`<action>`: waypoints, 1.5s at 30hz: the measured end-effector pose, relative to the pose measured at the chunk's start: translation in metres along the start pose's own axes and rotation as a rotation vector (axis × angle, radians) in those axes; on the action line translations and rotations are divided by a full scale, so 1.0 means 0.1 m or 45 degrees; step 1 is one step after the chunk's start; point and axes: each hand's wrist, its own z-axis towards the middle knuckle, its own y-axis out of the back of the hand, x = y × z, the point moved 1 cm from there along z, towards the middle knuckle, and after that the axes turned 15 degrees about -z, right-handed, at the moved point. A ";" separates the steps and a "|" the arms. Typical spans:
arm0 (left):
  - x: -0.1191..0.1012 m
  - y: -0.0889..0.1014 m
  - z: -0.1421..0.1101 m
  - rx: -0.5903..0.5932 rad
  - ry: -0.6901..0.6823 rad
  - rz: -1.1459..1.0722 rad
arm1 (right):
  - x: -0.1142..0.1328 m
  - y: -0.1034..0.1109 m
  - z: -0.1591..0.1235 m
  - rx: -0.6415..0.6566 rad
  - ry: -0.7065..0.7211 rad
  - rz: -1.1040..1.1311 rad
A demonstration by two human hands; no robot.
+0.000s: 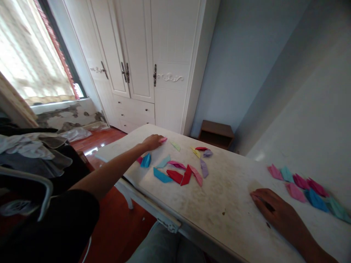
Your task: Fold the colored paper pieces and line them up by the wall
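At the far side of the white table, my left hand is stretched out with its fingers closed on a pink folded paper piece. Just right of it lies a pale green paper piece. Nearer me is a loose cluster of folded pieces, among them a blue one, a red one, a light pink one and a lilac one. My right hand rests on the table at the right, thumb and fingertips together; whatever they hold, if anything, is hidden.
Beyond my right hand, more folded papers lie in rows, including a blue piece and a teal piece. A white wardrobe stands behind the table, with a brown nightstand beside it. Clothes are heaped at the left.
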 end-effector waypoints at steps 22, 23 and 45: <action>-0.64 -0.09 -0.36 -0.249 -0.189 -1.113 | 0.06 0.05 0.03 -0.025 -0.031 0.084; -0.73 -0.10 -0.40 -0.208 -0.201 -1.187 | 0.07 0.06 0.04 -0.024 -0.027 0.083; -2.43 -0.57 -0.37 0.089 -0.955 -0.937 | 0.12 0.16 0.11 -0.065 -0.072 0.285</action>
